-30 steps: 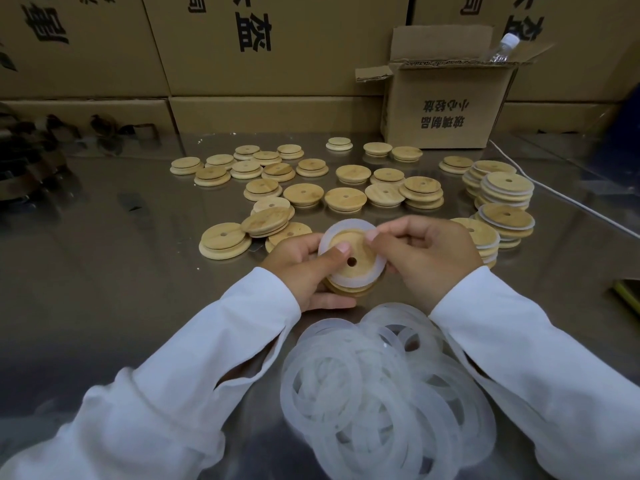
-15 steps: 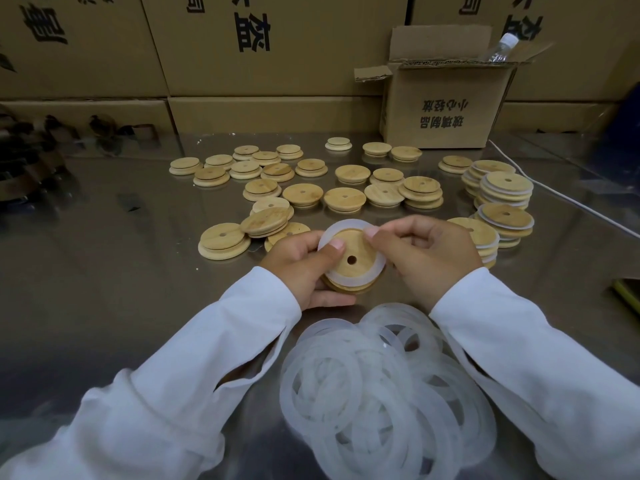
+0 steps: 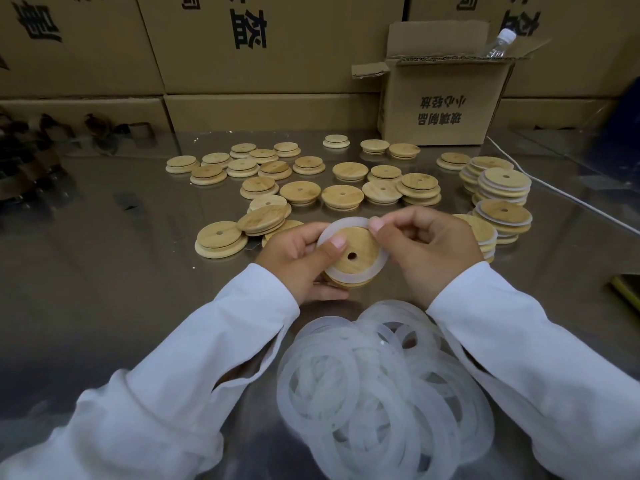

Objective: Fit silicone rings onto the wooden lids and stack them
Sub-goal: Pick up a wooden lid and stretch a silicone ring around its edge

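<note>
- left hand (image 3: 298, 258) has its fingers curled under a wooden lid (image 3: 362, 242) and the thumb pressed on top near the rim; so it's clamped on the lid, held just above the table (image 3: 104, 271)
- lid is tilted toward the camera, small hole in the middle showing
- silicone ring (image 3: 341, 272) sits around the lid's raised part; right hand (image 3: 426, 251) pinches the ring at the lid's far edge between thumb and forefinger, other fingers curled in
- pile of loose rings (image 3: 381, 393) lies right in front of the person, between the two white sleeves
- bare lids (image 3: 301, 192) are scattered behind the hands, some doubled up
- ringed stacks (image 3: 504, 183) stand to the right, just beside the right hand
- open cardboard box (image 3: 440, 109) at the back with a plastic bottle (image 3: 500, 43) poking out; white cable (image 3: 571, 199) runs past the stacks
</note>
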Available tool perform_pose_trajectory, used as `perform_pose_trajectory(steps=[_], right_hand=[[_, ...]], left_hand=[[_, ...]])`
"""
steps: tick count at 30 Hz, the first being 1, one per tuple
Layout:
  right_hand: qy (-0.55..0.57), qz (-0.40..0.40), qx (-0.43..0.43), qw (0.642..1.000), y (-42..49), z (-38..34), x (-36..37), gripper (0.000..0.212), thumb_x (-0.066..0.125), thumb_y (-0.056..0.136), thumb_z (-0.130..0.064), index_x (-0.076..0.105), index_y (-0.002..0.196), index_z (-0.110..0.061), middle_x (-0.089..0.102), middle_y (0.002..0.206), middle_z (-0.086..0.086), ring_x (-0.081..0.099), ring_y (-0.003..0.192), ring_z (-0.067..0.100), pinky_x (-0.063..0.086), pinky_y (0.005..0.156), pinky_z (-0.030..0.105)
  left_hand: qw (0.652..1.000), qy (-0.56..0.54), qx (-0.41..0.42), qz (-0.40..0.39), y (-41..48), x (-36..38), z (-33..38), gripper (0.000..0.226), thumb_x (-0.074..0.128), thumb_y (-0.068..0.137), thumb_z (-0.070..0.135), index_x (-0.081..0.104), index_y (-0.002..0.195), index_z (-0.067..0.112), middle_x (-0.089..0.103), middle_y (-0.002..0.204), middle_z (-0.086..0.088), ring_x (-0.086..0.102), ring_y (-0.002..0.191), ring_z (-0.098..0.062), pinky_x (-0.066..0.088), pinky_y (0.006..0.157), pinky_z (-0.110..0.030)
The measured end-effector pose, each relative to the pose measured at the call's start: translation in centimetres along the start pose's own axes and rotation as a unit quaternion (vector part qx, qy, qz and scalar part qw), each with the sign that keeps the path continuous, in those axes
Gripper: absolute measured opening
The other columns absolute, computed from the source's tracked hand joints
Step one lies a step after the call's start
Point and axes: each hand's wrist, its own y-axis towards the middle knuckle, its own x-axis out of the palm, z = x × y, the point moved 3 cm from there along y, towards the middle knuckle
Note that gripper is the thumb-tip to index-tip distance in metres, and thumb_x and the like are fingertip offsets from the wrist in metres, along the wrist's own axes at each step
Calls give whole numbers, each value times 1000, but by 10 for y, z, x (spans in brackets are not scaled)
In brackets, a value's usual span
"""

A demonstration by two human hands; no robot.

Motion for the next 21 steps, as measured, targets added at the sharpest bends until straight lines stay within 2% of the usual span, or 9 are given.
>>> perform_pose_trajectory(steps=[3,9,14,21], right_hand=[[6,-4,-1,1000,1,-1,-1,15,69,78,-22,65,65,-29,58,59,-10,50,55,0,41,55,6],[19,-13,-21,1000,-1,-7,-2,13,68,79,-16,65,68,-22,58,61,-5,49,57,1,41,56,7],[18,-23,-23,999,1,-10,-5,16,67,79,-17,64,66,-25,59,64,-6,51,60,3,44,62,13],[11,-24,-46,999,-2,-16,-6,15,66,80,-15,64,68,-23,62,67,-6,54,63,3,45,62,13]], left_hand=[[1000,1,16,-4,0,0,1,14,57,82,21,64,94,22,72,76,3,70,74,-14,57,56,-28],[999,-13,40,-7,1,-1,4,33,58,67,32,64,98,21,72,81,1,70,80,-18,56,60,-27],[999,-14,48,-13,1,-2,6,31,57,68,31,65,97,21,73,80,2,70,78,-16,55,59,-26],[998,-22,58,-3,2,-6,9,19,55,79,24,65,94,20,72,79,3,70,78,-16,55,58,-26]])
